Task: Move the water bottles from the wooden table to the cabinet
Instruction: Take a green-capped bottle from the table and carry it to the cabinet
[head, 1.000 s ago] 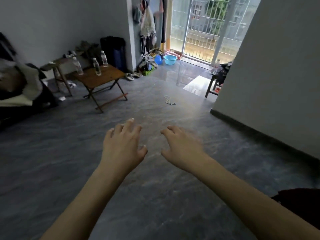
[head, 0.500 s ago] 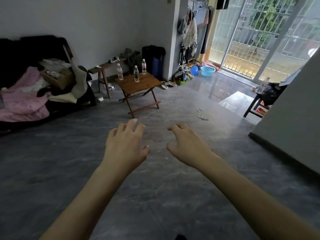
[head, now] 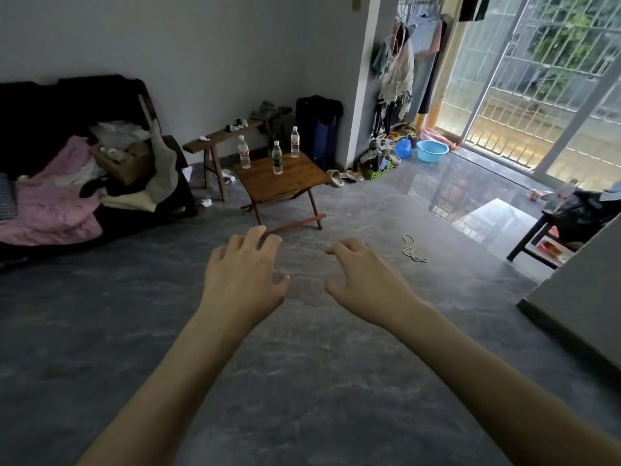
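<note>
Grey stone floor separates both empty, loosely curled hands, left hand [head: 242, 276] and right hand [head: 366, 281], from three upright clear plastic water bottles [head: 277, 157] along the small wooden folding table's [head: 285, 179] far edge; approach step, the next move being to close in and grasp.

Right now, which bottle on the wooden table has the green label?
The middle bottle; the left bottle and right bottle have red labels.

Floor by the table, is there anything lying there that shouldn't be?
Yes: a loose cord lies tangled on the bare floor, right of the wooden table. The three water bottles stand upright, nothing spilled.
</note>
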`<state>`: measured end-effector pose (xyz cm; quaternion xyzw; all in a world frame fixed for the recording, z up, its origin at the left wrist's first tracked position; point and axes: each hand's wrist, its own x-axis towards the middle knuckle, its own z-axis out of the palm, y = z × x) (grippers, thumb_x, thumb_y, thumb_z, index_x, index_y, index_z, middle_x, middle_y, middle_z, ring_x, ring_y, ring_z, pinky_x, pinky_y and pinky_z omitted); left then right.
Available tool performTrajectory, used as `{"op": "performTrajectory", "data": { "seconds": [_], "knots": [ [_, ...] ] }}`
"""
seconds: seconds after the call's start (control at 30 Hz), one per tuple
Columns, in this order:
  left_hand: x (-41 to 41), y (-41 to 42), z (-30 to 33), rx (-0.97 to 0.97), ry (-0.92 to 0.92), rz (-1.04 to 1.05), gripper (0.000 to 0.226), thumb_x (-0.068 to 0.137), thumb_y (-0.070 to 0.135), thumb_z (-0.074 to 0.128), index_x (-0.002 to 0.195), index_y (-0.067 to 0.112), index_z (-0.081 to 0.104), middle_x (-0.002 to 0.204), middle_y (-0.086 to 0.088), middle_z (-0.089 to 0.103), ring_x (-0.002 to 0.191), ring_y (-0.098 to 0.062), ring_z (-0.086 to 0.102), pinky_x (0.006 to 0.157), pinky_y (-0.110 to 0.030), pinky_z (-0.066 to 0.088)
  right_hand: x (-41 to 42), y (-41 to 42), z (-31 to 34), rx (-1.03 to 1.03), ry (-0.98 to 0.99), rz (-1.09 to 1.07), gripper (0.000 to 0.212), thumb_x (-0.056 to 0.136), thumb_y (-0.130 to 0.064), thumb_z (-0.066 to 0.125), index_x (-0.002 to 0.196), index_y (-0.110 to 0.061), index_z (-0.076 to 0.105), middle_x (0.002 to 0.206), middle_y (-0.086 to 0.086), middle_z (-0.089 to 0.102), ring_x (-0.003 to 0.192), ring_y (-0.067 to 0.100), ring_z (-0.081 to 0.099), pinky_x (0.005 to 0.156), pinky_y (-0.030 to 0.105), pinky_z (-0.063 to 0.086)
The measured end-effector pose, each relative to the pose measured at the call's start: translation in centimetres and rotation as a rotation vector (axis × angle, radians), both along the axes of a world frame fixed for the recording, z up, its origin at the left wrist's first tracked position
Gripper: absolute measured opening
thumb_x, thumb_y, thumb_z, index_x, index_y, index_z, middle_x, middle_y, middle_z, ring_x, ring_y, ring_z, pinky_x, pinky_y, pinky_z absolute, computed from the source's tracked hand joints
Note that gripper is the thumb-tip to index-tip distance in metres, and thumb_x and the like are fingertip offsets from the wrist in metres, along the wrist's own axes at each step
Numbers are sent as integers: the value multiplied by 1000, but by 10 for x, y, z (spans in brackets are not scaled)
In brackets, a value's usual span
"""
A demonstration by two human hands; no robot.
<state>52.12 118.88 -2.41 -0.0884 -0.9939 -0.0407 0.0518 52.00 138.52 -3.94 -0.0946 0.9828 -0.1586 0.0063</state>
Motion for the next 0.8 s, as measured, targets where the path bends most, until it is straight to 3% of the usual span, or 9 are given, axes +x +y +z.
{"op": "performTrajectory", "data": {
  "seconds": [0.4, 0.8],
  "knots": [
    [-146, -4, -12, 11, -36, 108, 65, 93, 55, 58, 150, 32, 36, 163, 3, 26, 144, -24, 34, 112, -45, 34, -170, -1, -7, 2, -29, 124, 55, 87, -41, 57, 137, -23, 47, 141, 1, 44, 129, 23, 43, 101, 46, 45],
    [-358, -49, -3, 14, 17, 101, 65, 91, 54, 59, 148, 29, 39, 161, 1, 30, 143, -27, 36, 111, -45, 36, -384, -49, 9, -35, -61, 143, 51, 86, -38, 58, 134, -21, 52, 137, 2, 47, 122, 22, 49, 98, 45, 48]
  ]
}}
